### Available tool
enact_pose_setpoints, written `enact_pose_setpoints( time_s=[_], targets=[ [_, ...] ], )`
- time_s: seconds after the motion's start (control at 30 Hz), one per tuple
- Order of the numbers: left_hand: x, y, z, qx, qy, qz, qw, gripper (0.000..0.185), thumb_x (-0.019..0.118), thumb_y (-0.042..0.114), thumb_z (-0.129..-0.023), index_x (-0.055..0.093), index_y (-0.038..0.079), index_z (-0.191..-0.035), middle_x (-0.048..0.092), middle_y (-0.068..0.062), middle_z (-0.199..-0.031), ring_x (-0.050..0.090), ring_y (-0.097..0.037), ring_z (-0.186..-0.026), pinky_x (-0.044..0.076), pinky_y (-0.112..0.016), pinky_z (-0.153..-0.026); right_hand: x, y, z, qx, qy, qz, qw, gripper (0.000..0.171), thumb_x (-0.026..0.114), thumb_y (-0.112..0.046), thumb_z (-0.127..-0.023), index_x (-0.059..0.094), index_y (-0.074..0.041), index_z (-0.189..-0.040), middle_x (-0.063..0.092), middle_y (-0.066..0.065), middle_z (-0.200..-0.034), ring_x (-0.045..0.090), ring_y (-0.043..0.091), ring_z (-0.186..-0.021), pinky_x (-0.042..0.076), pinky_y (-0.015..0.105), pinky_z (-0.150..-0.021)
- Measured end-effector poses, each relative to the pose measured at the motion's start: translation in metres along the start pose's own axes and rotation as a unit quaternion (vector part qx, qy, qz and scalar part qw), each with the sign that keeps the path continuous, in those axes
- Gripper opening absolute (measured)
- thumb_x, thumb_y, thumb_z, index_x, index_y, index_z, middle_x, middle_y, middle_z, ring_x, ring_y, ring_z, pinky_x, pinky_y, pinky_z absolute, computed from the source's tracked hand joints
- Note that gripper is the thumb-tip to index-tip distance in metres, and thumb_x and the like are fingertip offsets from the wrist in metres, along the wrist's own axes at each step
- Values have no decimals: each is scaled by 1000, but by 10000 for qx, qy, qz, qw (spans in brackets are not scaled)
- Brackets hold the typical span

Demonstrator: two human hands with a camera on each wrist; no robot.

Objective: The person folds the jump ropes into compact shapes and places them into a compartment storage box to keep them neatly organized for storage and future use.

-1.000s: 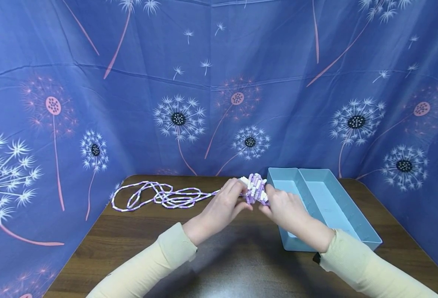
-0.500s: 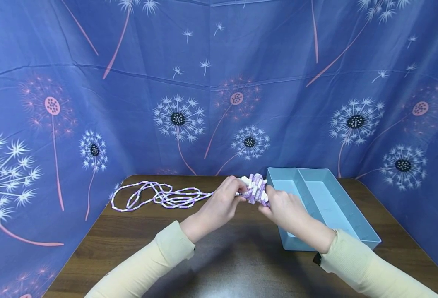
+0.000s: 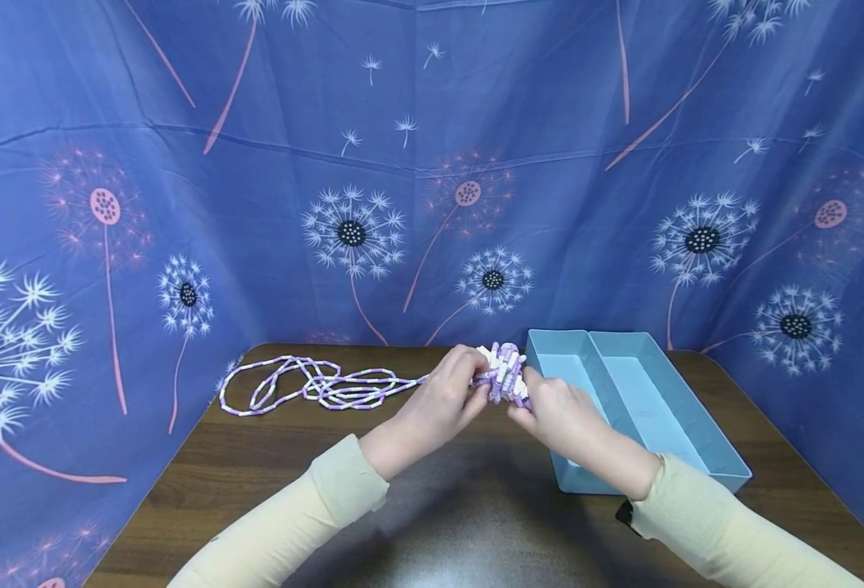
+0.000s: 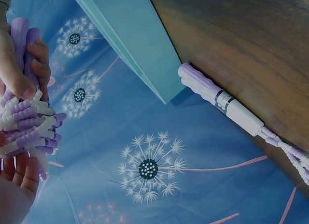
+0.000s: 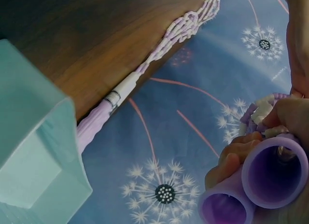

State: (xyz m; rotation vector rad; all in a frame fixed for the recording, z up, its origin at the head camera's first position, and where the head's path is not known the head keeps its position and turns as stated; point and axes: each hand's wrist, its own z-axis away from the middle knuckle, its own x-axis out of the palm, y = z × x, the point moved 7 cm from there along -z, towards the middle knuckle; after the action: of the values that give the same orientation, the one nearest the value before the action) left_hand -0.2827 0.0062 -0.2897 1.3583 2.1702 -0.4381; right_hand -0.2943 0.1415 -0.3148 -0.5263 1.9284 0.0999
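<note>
Gripping beaded rope coil btwn curled fingers, left hand & right hand

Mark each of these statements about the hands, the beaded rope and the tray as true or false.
1. Both hands hold the wound bundle of beaded rope. True: left hand and right hand both grip it.
2. The blue tray holds the rope. False: nothing shows inside it.
3. The loose rope lies on the table to the left. True.
4. The tray has one compartment. False: a divider splits it into two.
5. The sleeves are dark blue. False: pale yellow.
</note>
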Motion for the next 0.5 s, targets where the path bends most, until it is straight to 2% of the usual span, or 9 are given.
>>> enact_pose_setpoints(
  time_s=[0.17, 0.37, 0.5],
  targets=[
    [-4, -2, 0, -97, 205, -53, 9997, 16, 60, 2, -81, 51, 3, -95, 51, -4, -94, 52, -12, -85, 46, -18, -74, -1, -4, -1, -30, 46, 29, 10000, 23, 67, -19, -75, 50, -4, -82, 40, 0, -53, 37, 14, -45, 31, 29, -39],
    [-7, -1, 3, -130, 228, 14, 9997, 16, 63, -1, -82, 52, 5, -92, 51, -3, -90, 54, -11, -80, 47, -16, -72, -1, -5, 0, -130, 79, 125, 9998, 26, 69, -19, -73, 52, -3, -84, 44, 0, -54, 38, 14, -45, 33, 29, -40],
    [-4, -3, 8, -275, 244, 241, 9990, 17, 65, -1, -83, 51, 4, -91, 50, -4, -87, 52, -11, -77, 46, -16, -70, 0, -3, 0, -157, -39, 114, 9998, 27, 70, -20, -74, 52, -2, -86, 46, 1, -55, 40, 14, -47, 35, 29, -41]
  ],
)
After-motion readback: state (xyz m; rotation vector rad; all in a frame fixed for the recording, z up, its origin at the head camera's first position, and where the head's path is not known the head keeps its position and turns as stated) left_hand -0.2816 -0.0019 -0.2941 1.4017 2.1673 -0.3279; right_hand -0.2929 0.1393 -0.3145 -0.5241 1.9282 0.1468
